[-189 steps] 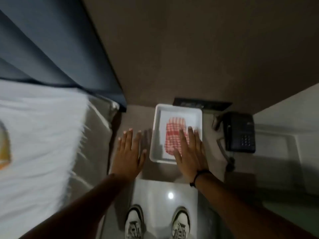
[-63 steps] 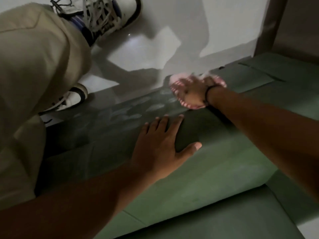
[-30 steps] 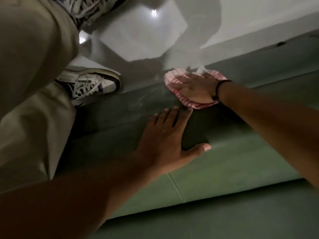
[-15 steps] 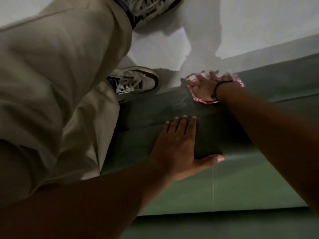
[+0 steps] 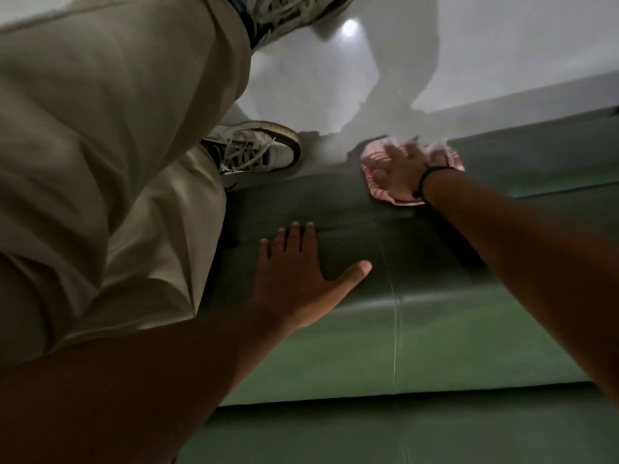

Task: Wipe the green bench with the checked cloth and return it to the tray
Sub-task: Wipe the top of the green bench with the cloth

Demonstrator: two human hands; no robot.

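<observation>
The green bench (image 5: 452, 336) fills the lower right of the head view, with a seam running down its padded top. A red and white checked cloth (image 5: 376, 189) lies at the bench's far edge, next to the floor. My right hand (image 5: 400, 174) presses flat on the cloth, fingers spread, and covers most of it; a black band circles the wrist. My left hand (image 5: 298, 279) rests palm down on the bench, nearer to me, fingers apart and empty. The tray is out of view.
My beige trouser leg (image 5: 107, 155) fills the left side. A white laced shoe (image 5: 254, 152) stands on the glossy pale floor (image 5: 502, 45) right at the bench's far edge; a second shoe (image 5: 288, 11) shows at the top.
The cloth under my right hand has slid along the bench's far edge over the last second. My left hand has stayed planted on the bench. The view has shifted, showing more of the trouser leg.
</observation>
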